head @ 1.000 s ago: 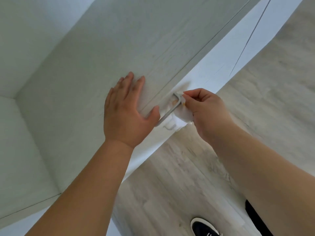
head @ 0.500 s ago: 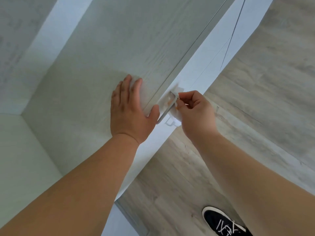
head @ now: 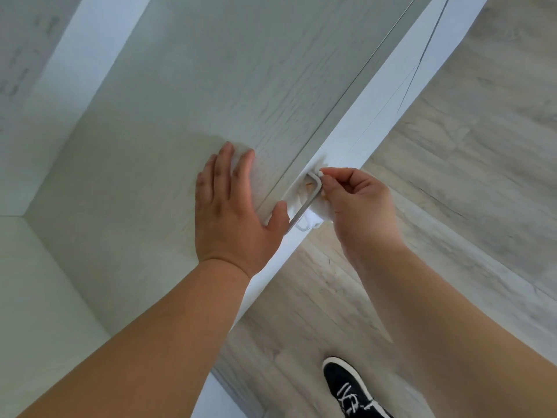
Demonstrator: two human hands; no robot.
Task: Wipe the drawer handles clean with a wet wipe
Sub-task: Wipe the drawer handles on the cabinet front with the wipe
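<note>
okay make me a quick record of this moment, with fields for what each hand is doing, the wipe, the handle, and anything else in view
left hand: flat on the cabinet top, fingers straight
right hand: pinches the wet wipe at the handle's upper bend
wet wipe: white, bunched around the handle
drawer handle: metal bar on the white drawer front
other: black shoe on the wood floor

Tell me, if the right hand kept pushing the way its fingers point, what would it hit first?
Probably the metal drawer handle, with the wet wipe between; the right hand pinches the wipe against it.
</note>
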